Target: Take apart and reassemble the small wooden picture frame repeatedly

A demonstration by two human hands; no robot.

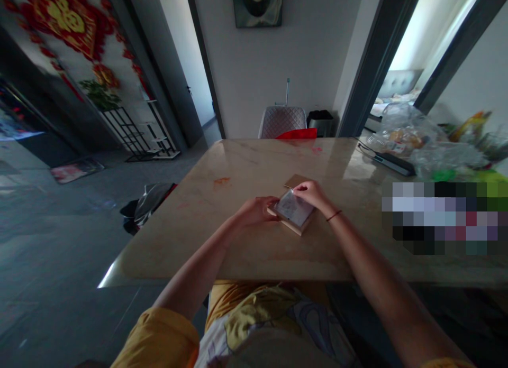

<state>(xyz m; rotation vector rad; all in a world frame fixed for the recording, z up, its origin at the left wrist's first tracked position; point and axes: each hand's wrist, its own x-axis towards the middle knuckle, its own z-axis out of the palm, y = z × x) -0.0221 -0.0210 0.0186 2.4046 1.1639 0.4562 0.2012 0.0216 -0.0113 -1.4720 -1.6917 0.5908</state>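
Note:
A small light-brown box (292, 228) lies at an angle on the table in front of me. Over its top is a flat, greyish, shiny sheet or packet (296, 208), perhaps plastic. Behind it a brown cardboard flap (297, 181) shows; whether it joins the box I cannot tell. My left hand (257, 210) is curled around the left side of the box, fingers on its edge. With fingertips pinched together, my right hand (310, 192) holds the far edge of the grey sheet. What lies beneath the sheet is hidden.
The marble-patterned table (238, 246) has plastic bags (448, 156) and a dark oblong device (395, 164) with a cable at its right. A blurred-out patch covers things nearer me. A padded chair (282, 120) with something red (297, 134) stands beyond the far edge.

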